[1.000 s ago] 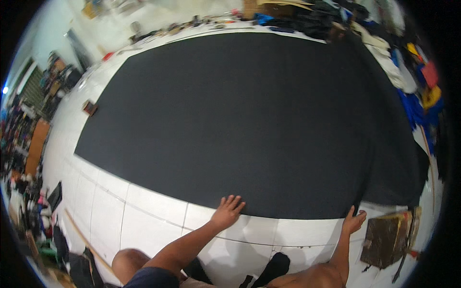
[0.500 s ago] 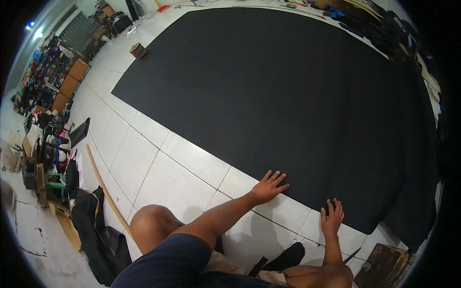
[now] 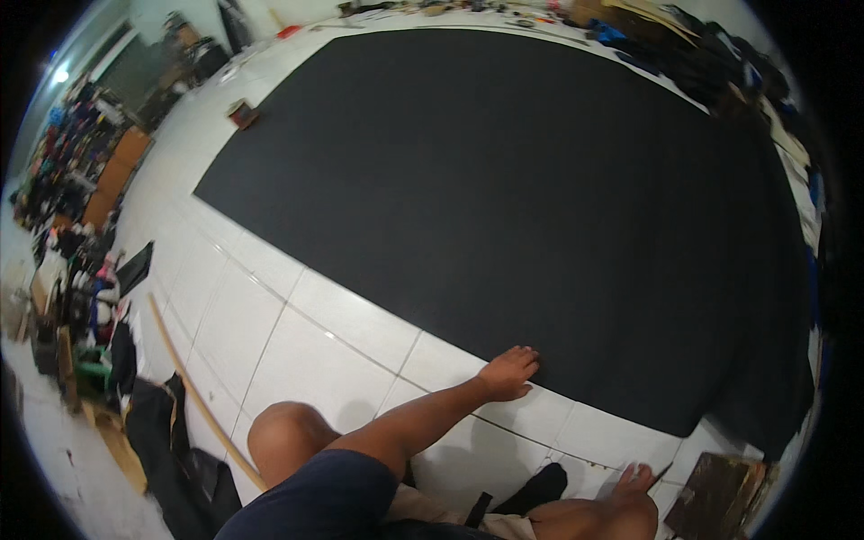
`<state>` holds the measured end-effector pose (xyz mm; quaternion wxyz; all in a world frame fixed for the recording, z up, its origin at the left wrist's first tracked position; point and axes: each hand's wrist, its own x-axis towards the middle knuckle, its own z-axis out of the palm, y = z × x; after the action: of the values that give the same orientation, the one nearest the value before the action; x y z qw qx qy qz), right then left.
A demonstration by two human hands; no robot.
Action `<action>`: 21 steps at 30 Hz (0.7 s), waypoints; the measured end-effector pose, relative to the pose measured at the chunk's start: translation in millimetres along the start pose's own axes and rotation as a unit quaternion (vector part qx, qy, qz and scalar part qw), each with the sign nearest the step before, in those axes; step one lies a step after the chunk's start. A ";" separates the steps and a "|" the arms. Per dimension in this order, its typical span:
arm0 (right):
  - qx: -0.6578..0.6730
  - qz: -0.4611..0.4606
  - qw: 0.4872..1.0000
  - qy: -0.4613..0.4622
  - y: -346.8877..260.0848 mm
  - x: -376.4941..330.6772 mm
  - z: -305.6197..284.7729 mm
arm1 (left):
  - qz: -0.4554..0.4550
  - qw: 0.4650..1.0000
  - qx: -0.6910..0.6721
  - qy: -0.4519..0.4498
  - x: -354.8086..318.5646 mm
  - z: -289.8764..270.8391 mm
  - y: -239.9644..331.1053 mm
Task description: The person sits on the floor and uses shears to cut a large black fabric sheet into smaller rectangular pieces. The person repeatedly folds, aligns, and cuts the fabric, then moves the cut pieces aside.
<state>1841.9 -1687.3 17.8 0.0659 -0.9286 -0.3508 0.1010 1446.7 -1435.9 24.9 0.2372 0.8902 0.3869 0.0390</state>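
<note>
1. Your left hand (image 3: 508, 373) is palm down on the floor, fingers stretched out fairly flat and close together, with the fingertips touching the near edge of the big black sheet (image 3: 504, 198). It's not gripping anything, just resting there.
2. Your right hand (image 3: 634, 479) is low in the shot, sitting on top of your right knee (image 3: 585, 517). It looks like there's a thin dark stick-like thing, maybe a pen or marker (image 3: 659, 474), poking out from the fingers, but honestly it's too small to tell what it is or how tightly the fingers are closed on it.
3. The black sheet is huge and lies flat on the white tiled floor (image 3: 297, 351), taking up most of the view. Its near edge runs diagonally from the upper left down to the lower right, right past your left fingertips.
4. Your left knee (image 3: 283, 436) is bent up, on the bare tiles well clear of the sheet.
5. A long wooden stick (image 3: 193, 396) lies on the tiles off to your left, beside a pile of dark fabric (image 3: 166, 450).
6. A small brown box-like thing (image 3: 241, 112) sits just off the sheet's far left corner.
7. A dark brownish board (image 3: 715, 495) lies near your right hand, just past the sheet's near right corner.
8. Clutter lines the room on the left and along the far right edge.
</note>
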 end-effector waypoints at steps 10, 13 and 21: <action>0.200 0.206 0.958 -0.019 83.5 -78.7 1.9 | 0.014 0.988 0.150 -0.039 29.7 -7.1 29.0; 0.281 0.217 0.935 -0.015 91.6 -79.9 -6.5 | 0.033 0.991 0.109 -0.072 50.6 8.8 41.9; 0.352 0.197 0.913 -0.064 70.3 -91.0 0.3 | 0.001 0.987 0.151 -0.063 54.7 8.5 78.2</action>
<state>1820.0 -1800.1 16.7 0.3442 -0.8871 -0.1065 0.2884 1539.3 -1446.5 46.5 0.1237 0.9171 0.3714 -0.0756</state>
